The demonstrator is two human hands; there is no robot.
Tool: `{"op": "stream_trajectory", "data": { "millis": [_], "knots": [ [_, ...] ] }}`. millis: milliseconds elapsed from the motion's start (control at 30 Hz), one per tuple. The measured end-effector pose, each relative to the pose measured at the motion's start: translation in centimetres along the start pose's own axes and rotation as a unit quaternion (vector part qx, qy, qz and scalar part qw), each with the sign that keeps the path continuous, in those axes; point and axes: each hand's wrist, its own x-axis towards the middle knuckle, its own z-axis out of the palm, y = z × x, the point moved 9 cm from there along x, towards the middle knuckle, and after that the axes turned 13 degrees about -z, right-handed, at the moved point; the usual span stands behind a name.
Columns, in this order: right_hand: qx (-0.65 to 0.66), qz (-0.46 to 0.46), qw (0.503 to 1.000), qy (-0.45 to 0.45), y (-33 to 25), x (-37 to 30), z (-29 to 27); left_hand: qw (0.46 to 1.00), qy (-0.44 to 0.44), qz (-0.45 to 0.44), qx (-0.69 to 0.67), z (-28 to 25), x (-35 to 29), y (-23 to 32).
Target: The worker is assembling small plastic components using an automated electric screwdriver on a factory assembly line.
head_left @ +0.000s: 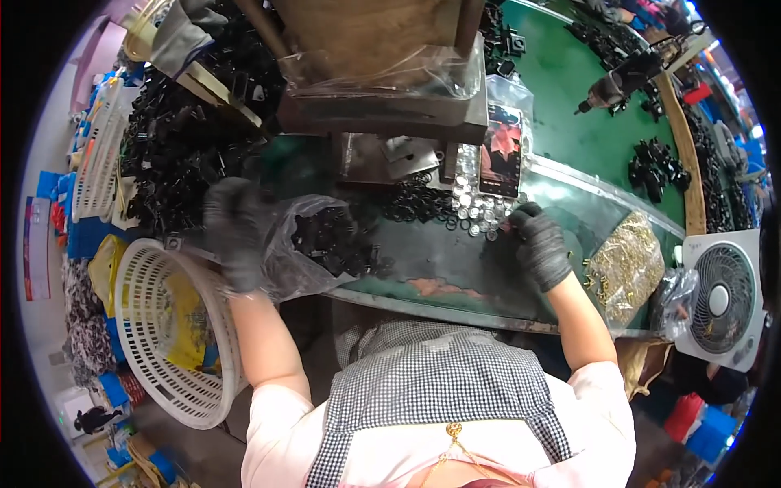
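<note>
My left hand (233,236), in a dark grey glove, is smeared by motion between the heap of black parts (175,138) and a see-through plastic bag (285,260) of small black pieces (325,240). Its fingers cannot be made out. My right hand (541,248), gloved too, reaches the small round silver pieces (474,203) on the green bench (423,260). Its fingertips are drawn together at the pile's right side, and whatever they hold is too small to name. Black rings (415,202) lie left of the silver pieces.
A machine (382,106) rises at the bench's middle, with a phone (501,154) beside it. At left stands a white basket (126,325). A bag of brass-coloured pieces (626,264) and a fan (718,301) are at right; a power driver (618,85) hangs behind them.
</note>
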Motion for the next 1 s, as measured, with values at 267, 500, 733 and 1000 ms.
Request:
{"op": "stream_trajectory", "data": {
  "millis": [267, 500, 733, 1000],
  "knots": [
    [-0.075, -0.066, 0.984, -0.149, -5.3, 5.8, 5.6, 0.877, -0.3, 0.336, 0.168, 17.7, -18.7, 11.2],
    [-0.002, -0.078, 0.995, -0.055, -5.8, 6.3, 3.4, 0.935, -0.298, 0.1, 0.165, 18.3, -16.9, 7.0],
    [0.112, -0.15, 0.979, -0.076, -8.1, 6.2, 3.7, 0.951, -0.272, 0.059, 0.136, 18.4, -15.8, 5.4],
    [0.188, -0.215, 0.955, 0.078, -9.5, 7.8, 0.4, 0.963, -0.267, -0.015, 0.023, 17.3, -11.9, 5.7]
  ]
}}
